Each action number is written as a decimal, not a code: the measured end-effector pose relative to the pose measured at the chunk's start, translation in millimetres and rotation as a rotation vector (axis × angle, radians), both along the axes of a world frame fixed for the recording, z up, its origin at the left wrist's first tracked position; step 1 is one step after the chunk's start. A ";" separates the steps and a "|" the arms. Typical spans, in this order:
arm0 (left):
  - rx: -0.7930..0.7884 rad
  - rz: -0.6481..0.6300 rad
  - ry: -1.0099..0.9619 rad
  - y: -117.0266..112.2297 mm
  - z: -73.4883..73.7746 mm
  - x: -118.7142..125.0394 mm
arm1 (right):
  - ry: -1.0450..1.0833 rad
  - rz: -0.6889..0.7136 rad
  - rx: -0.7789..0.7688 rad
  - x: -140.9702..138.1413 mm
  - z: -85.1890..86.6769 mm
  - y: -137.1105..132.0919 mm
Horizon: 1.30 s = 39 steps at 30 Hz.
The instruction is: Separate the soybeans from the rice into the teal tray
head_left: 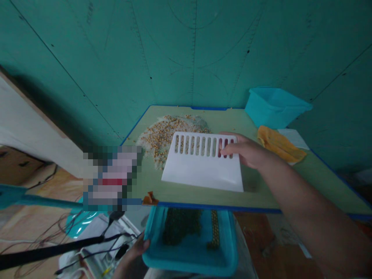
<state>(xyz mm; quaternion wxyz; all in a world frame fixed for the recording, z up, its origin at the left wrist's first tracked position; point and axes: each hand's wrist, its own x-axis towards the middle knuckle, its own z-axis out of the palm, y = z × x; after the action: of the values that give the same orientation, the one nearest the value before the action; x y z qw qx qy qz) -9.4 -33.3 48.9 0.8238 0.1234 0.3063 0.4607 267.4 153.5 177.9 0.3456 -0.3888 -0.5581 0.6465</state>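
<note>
A white plastic slotted panel [200, 170], like a wide scoop with a row of slots along its top, is gripped at its right end by my right hand [247, 152]. My thumb lies across the front, and the other fingers show behind the slots. Beyond the panel spreads a pile of yellow-orange beans [162, 133] mixed with pale grains. Below the table edge, my left hand [139, 250] grips the left rim of a turquoise plastic bin [226, 259]. Inside the bin lie a dark green heap [181, 226] and a narrow beaded strip [215, 228]. The left fingers are partly hidden.
The table [261, 193] has blue edging and meets a green wall. A turquoise tub [273, 108] stands at the back right beside an orange cloth [279, 145]. A brown scrap [150, 198] lies by the front edge. Cables and a black strap [43, 252] are lower left.
</note>
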 end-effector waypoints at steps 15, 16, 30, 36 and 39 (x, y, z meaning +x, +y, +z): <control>-0.065 0.120 0.069 -1.9 -2.6 -19.2 | 0.076 -0.215 0.239 -16.7 -15.7 5.7; -0.070 0.135 0.062 -1.6 -2.0 -19.3 | 0.063 -0.210 0.251 -16.7 -16.5 6.0; -0.081 0.192 0.097 1.2 9.0 -20.1 | -0.016 -0.147 0.264 -16.8 -16.6 5.7; -0.130 0.211 0.167 3.3 5.3 -21.8 | 0.003 -0.177 0.294 -16.6 -18.5 6.9; -0.136 0.234 0.172 0.7 0.2 -25.6 | -0.005 -0.193 0.317 -16.3 -19.8 7.5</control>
<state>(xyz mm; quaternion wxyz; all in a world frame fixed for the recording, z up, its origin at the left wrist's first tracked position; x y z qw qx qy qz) -35.0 -32.6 49.2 0.7419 0.0696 0.4185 0.5192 251.1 161.0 158.0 0.4617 -0.3830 -0.6139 0.5131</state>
